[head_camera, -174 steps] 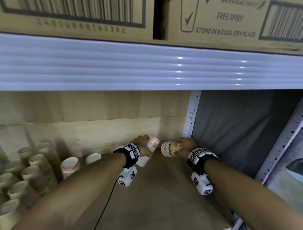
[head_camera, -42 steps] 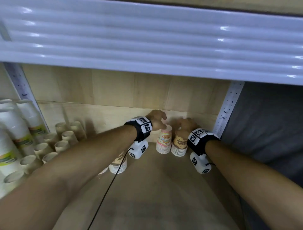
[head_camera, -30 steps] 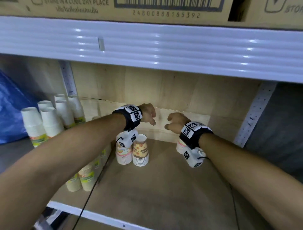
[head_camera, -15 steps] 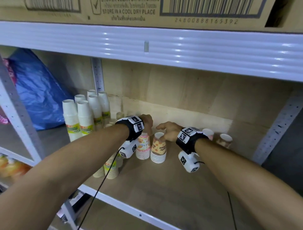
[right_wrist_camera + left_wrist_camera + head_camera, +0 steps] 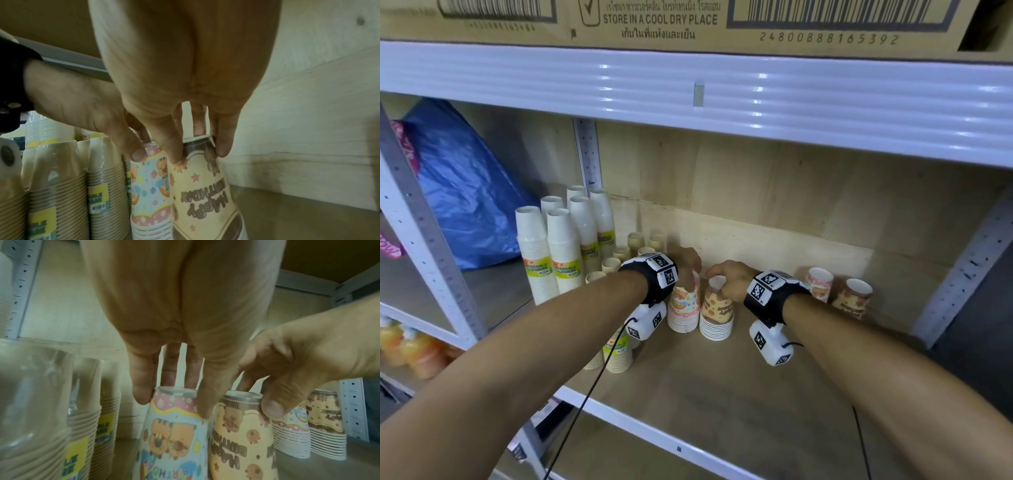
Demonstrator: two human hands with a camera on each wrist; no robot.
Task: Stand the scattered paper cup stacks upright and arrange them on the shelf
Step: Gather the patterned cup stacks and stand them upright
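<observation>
Pale wooden shelf board [image 5: 739, 387] on a white metal rack, with printed brown cardboard cartons [image 5: 654, 20] on the ribbed white tier above and a crumpled blue plastic bag [image 5: 465, 185] in the bay to the left. Tall wrapped stacks of plain cream paper cups with yellow-green labels [image 5: 548, 253] upright at the left end, shorter wrapped beige ones [image 5: 619, 353] in front near the shelf edge. Mid-shelf, two short stacks standing bottoms-up, touching side by side: a pastel blue-and-pink birthday-print paper cup stack [image 5: 684, 310] and a cream-and-brown "Happy Birthday" paper cup stack [image 5: 717, 317]. Left hand [image 5: 688, 262] over the pastel one, fingertips [image 5: 141, 395] curled down round its top rim (thumb on the near side). Right hand [image 5: 729, 279] pinching the brown one's top rim likewise. Two more matching printed stacks [image 5: 837, 291] upright near the right post.
</observation>
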